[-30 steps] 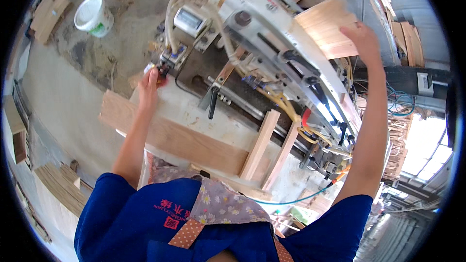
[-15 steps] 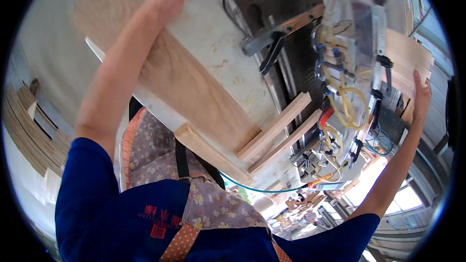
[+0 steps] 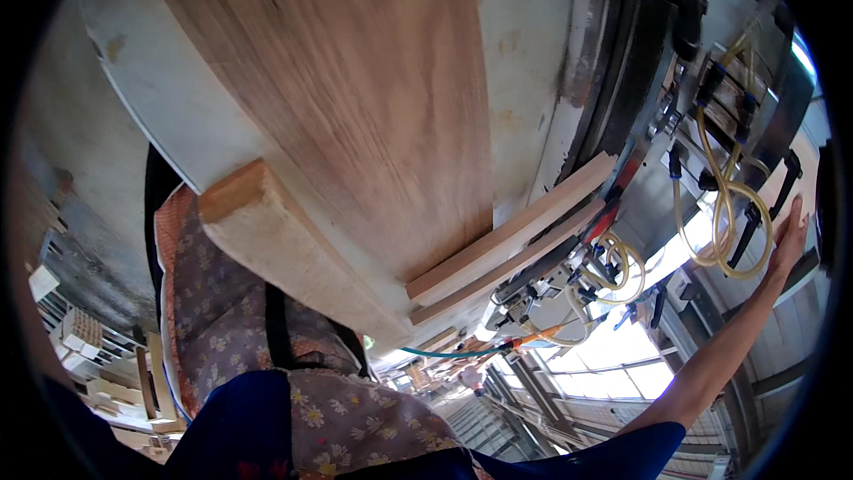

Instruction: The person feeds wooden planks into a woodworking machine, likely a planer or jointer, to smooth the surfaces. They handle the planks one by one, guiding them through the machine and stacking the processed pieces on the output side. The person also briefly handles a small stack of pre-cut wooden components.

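Note:
My right hand (image 3: 787, 240) is at the far right, at the lower edge of a pale wooden board (image 3: 807, 164). It appears to grip the board, with part of the hand lying along its face; the rest of the grasp is small and partly hidden. Only a dim strip of my left arm shows at the left rim, and my left hand is out of the picture. A wide brown plank (image 3: 355, 98) lies flat on the pale worktable (image 3: 191, 98). Two narrow wooden strips (image 3: 515, 227) rest by its near right end.
A thick wooden block (image 3: 284, 240) lines the table edge by my floral apron. Clear yellow hoses (image 3: 730, 222), black clamp levers (image 3: 782, 182) and machine parts stand between the plank and my right hand. A teal air hose (image 3: 453, 353) runs below. Stacked timber (image 3: 80, 329) sits lower left.
My view has swung, so the plank looks larger and nearer. My left hand and forearm, earlier reaching over the plank, have left the upper picture. The right hand stays at the board.

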Available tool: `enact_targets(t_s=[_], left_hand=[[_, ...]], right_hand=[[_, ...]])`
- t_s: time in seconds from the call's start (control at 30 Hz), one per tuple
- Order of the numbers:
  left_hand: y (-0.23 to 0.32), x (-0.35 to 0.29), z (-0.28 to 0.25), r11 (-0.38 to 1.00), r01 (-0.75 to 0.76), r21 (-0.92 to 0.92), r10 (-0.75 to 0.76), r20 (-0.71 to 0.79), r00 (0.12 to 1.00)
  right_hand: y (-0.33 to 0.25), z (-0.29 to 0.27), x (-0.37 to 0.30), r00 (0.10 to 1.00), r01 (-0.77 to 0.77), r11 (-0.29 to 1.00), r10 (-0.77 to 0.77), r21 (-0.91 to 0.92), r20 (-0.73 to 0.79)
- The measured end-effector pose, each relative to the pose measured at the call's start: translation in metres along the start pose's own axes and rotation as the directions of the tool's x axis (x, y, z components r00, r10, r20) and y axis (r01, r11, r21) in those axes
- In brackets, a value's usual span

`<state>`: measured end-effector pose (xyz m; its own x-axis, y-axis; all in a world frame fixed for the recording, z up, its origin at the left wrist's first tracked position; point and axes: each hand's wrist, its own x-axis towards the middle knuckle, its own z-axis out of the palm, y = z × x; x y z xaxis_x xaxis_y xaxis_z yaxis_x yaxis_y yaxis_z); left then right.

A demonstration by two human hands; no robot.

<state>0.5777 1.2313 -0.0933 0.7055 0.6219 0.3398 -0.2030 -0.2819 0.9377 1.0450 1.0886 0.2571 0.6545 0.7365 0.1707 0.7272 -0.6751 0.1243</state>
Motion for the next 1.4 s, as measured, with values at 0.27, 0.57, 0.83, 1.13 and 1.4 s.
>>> enact_targets(t_s=[0.27, 0.57, 0.83, 1.13, 1.4], left_hand=[[0.015, -0.057, 0.046, 0.986, -0.005, 0.164, 0.009, -0.024, 1.000], [0.003, -0.063, 0.044, 0.985, 0.013, 0.174, -0.002, -0.065, 0.998], [-0.002, -0.032, 0.026, 0.995, 0.038, 0.091, -0.037, -0.011, 0.999], [-0.024, 0.050, -0.043, 0.902, 0.302, -0.307, -0.313, 0.013, 0.950], [-0.024, 0.034, -0.024, 0.881, 0.216, 0.422, -0.038, -0.391, 0.920]], right_hand=[[-0.019, -0.001, 0.002, 0.992, 0.080, 0.986, -0.065, 0.144, -0.111], [-0.014, -0.001, 0.002, 0.994, 0.077, 0.993, -0.069, 0.086, -0.085], [0.009, -0.005, 0.000, 0.999, -0.043, 0.993, 0.042, 0.111, 0.012], [0.032, 0.022, 0.011, 0.998, 0.007, 1.000, -0.007, -0.003, -0.063], [0.119, 0.053, 0.014, 0.999, 0.040, 0.978, -0.040, -0.205, 0.002]])
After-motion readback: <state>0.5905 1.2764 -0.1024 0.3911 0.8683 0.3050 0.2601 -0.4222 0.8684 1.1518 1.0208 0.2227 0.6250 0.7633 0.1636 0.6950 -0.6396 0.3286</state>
